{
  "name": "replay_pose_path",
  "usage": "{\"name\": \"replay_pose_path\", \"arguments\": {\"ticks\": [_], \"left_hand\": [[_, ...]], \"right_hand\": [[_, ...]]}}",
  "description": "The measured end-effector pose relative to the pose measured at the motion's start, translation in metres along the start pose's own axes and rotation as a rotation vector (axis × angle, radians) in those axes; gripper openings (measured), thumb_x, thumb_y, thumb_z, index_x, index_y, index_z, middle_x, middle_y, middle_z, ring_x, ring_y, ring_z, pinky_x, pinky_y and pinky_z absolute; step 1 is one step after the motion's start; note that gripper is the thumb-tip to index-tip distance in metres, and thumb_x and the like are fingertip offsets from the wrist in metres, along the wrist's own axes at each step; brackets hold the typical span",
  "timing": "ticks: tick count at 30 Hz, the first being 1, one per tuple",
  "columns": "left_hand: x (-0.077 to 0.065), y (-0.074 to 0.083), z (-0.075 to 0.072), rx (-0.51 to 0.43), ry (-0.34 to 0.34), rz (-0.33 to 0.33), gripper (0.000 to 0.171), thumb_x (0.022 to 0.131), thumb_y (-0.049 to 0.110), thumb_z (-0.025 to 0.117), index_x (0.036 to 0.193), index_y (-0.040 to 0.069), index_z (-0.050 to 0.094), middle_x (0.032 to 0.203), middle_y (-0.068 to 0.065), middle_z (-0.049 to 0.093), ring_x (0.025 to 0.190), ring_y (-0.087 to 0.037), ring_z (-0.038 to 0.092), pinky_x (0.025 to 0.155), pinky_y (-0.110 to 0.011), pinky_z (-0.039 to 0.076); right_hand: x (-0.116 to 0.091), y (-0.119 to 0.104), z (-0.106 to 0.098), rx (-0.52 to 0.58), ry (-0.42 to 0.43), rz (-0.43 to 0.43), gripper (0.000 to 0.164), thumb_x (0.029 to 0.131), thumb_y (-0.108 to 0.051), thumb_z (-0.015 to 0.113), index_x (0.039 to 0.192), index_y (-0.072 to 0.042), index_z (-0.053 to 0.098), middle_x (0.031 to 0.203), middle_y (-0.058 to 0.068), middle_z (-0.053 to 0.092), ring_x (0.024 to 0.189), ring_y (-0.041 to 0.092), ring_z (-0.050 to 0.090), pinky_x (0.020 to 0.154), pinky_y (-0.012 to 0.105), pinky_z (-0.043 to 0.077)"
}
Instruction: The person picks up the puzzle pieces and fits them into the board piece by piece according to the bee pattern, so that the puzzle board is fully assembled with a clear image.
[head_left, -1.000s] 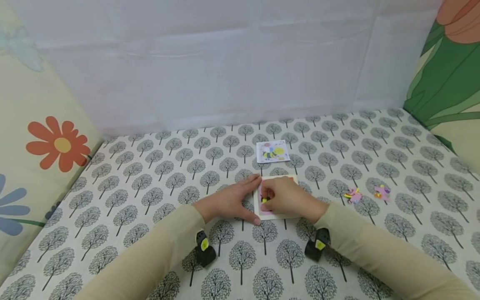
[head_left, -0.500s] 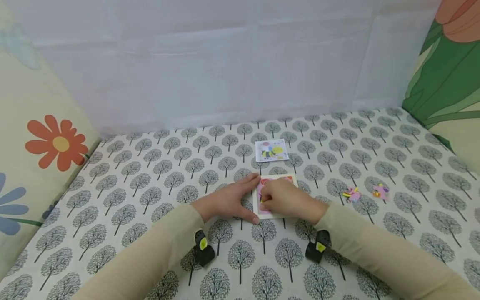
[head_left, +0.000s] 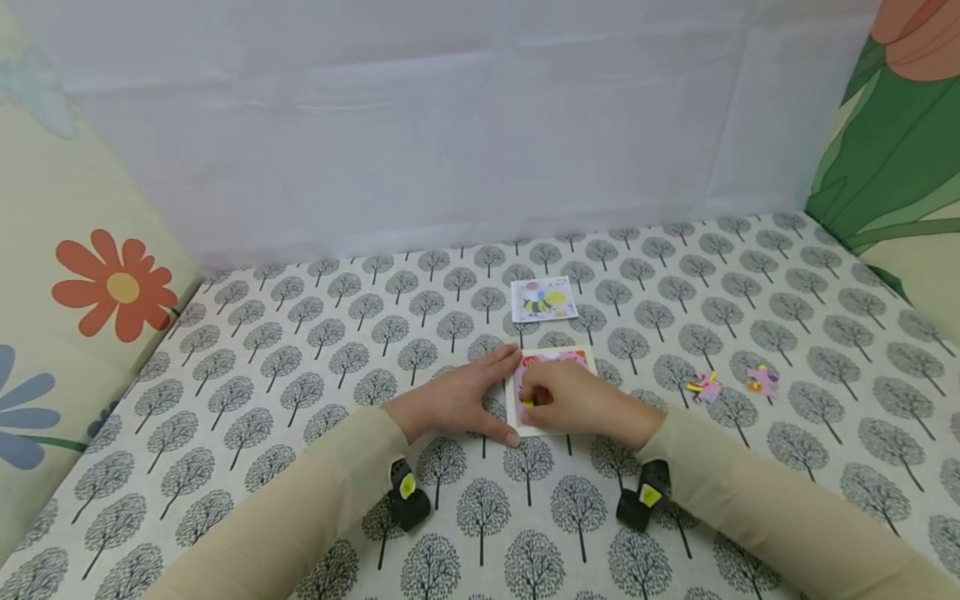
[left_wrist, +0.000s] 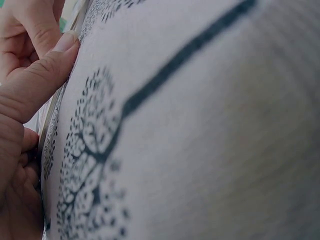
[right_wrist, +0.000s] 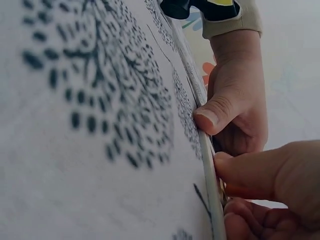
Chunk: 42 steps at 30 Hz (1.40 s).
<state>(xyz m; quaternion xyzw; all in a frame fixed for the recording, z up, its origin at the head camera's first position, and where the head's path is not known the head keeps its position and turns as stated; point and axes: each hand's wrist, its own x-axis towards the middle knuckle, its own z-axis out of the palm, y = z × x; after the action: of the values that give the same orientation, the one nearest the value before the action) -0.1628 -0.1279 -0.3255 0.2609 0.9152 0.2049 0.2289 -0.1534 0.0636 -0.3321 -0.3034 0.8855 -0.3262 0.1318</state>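
Note:
A small square jigsaw tray [head_left: 513,410] with a pale rim lies on the table, with pink and red picture parts showing inside. My left hand [head_left: 471,400] rests at its left side, thumb and fingers spread along the rim. My right hand [head_left: 581,398] is over the tray and covers much of it. Its thumb and curled fingers pinch a puzzle piece [head_left: 527,402], of which only a bit of yellow and black shows. In the right wrist view the right thumb [right_wrist: 250,172] is down at the tray's edge [right_wrist: 212,187], close to the left thumb [right_wrist: 220,111].
Beyond the tray lies a card [head_left: 543,300] with a bee picture. To the right are two loose pink puzzle pieces, one with yellow strips [head_left: 705,387] and one with orange and purple [head_left: 763,382]. A white cloth wall [head_left: 450,150] rises behind the tree-patterned tablecloth [head_left: 300,392].
The right hand has shifted slightly over the tray, its fingers lifting a little so that yellow shows again beneath them. The left hand has stayed at the rim. The loose pieces have not moved.

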Motion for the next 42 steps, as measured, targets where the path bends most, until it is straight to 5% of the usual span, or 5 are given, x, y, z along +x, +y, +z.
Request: {"name": "replay_pose_path", "arguments": {"ticks": [8,17,42], "left_hand": [[0.000,0.000,0.001,-0.001,-0.005,-0.012,0.113,0.065,0.050,0.078,0.149,0.017,0.010,0.156,0.006,-0.003,0.143,-0.018,0.003,0.115,-0.042,0.011],[-0.001,0.001,0.002,-0.001,-0.005,-0.022,0.113,0.064,0.051,0.077,0.149,0.018,0.011,0.155,0.007,-0.003,0.143,-0.018,0.003,0.115,-0.041,0.011],[0.000,0.002,0.002,-0.022,-0.018,-0.048,0.113,0.064,0.050,0.078,0.150,0.021,0.009,0.155,0.010,-0.005,0.142,-0.015,0.000,0.116,-0.040,0.009]], "right_hand": [[-0.004,0.010,-0.005,0.160,0.003,0.070,0.009,0.082,-0.021,0.067,0.090,-0.017,0.069,0.074,-0.005,0.058,0.067,0.011,0.049,0.063,0.025,0.043],[-0.011,0.017,-0.011,0.320,-0.007,0.095,0.019,0.083,-0.016,0.066,0.100,-0.006,0.068,0.082,0.001,0.062,0.070,0.012,0.054,0.066,0.027,0.048],[-0.065,0.046,-0.053,0.491,0.092,0.279,0.035,0.085,-0.015,0.065,0.115,0.002,0.059,0.101,0.014,0.060,0.084,0.021,0.060,0.077,0.032,0.055]]}}
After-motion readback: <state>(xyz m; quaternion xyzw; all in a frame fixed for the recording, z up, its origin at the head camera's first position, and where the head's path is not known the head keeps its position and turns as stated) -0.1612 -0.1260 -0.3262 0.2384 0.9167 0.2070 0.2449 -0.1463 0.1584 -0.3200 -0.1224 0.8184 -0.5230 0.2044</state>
